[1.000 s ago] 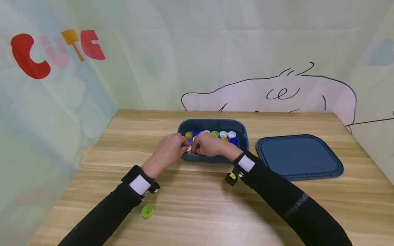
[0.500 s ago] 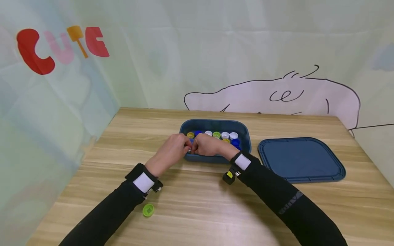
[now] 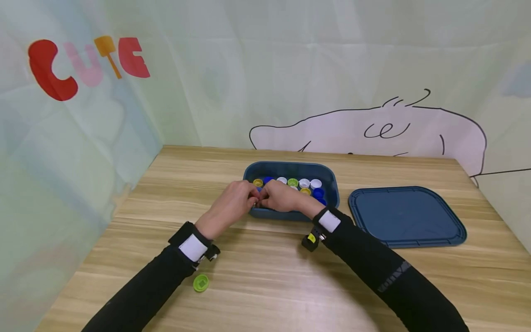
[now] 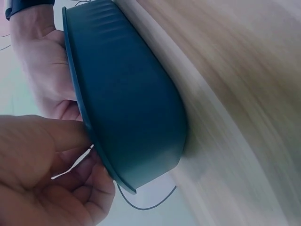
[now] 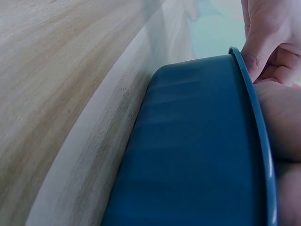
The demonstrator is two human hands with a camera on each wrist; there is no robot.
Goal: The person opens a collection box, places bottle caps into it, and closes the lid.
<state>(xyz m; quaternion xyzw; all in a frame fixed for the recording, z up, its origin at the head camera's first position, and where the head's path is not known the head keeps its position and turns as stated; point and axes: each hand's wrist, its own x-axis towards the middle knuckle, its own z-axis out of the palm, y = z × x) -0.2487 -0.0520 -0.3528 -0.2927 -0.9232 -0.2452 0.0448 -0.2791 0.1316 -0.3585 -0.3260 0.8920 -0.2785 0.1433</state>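
Observation:
A dark blue plastic box [image 3: 286, 215] holds several bottle caps in white, yellow, green and blue, such as a white cap [image 3: 315, 184] and a blue cap [image 3: 318, 193]. Over its near left corner, my left hand [image 3: 232, 203] pinches a small bottle cap; only a pale sliver of it shows by the fingertips. Close beside it, my right hand [image 3: 282, 196] reaches over the near wall with fingers curled down into the box. Its fingertips, and whatever they touch, are hidden. Both wrist views mostly show the box's outer wall [image 4: 127, 94], with fingertips behind the rim.
To the right of the box, a blue lid [image 3: 406, 216] lies flat on the wooden table [image 3: 265, 286]. A single green cap [image 3: 201, 283] lies near my left forearm. A printed cloth [image 3: 207, 92] hangs behind the table and along its left side.
A white cap seen at my left fingertips has gone lower into the box and is now mostly hidden. Both hands stay at the box's left end; the view has shifted slightly.

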